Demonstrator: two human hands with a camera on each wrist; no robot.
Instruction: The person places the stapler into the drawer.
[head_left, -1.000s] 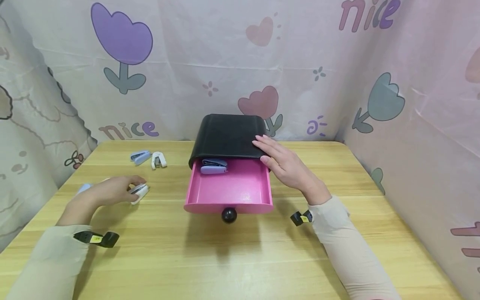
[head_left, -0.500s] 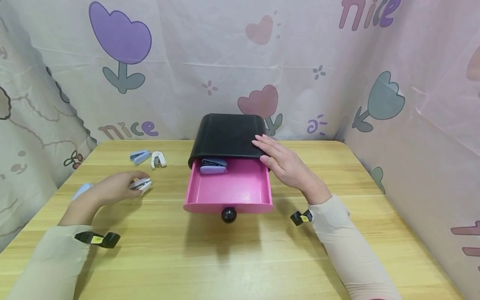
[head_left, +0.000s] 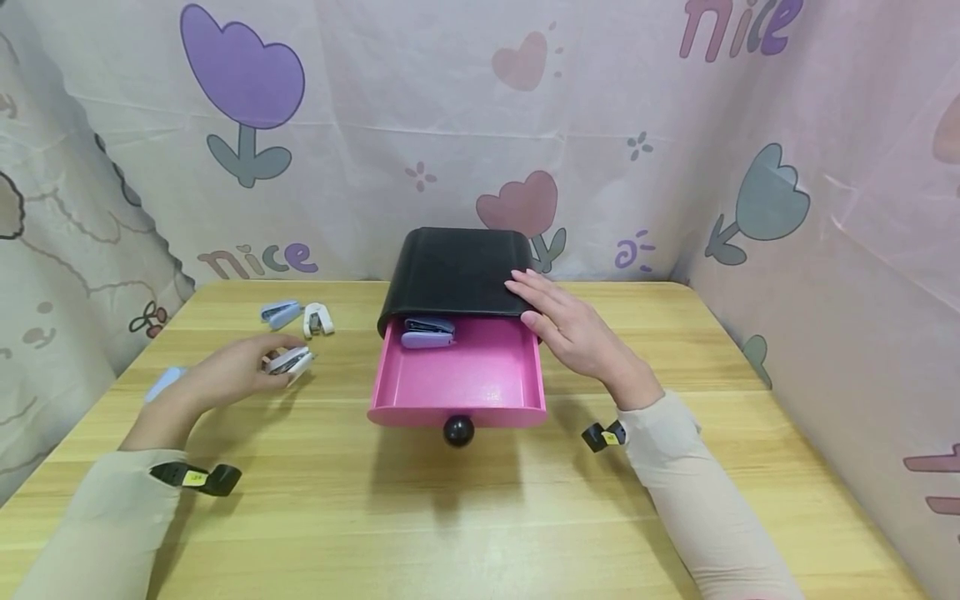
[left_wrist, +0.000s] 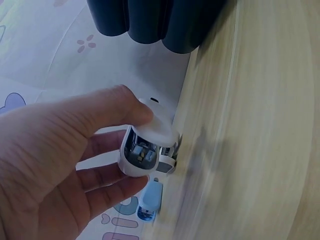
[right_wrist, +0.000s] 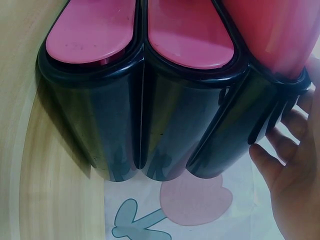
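Note:
In the head view my left hand (head_left: 232, 372) pinches a small white stapler (head_left: 291, 361) just over the table's left half. Up close in the left wrist view, the thumb lies on top of that stapler (left_wrist: 156, 131) and the fingers are beneath it. My right hand (head_left: 573, 332) rests with extended fingers on the right side of a black drawer cabinet (head_left: 461, 271). The cabinet's top pink drawer (head_left: 465, 383) is pulled out, and a lilac-blue stapler (head_left: 427, 333) lies in its back left corner.
Beyond my left hand lie a light blue stapler (head_left: 281, 314) and another white stapler (head_left: 318, 319). A light blue object (head_left: 163, 383) is partly hidden behind the left wrist. A black knob (head_left: 458, 431) juts from the drawer front. Two lower pink drawers (right_wrist: 190, 37) are shut.
My left hand has lifted the white stapler slightly and carried it a little to the right, turning it. The right hand, cabinet and drawer stay where they were.

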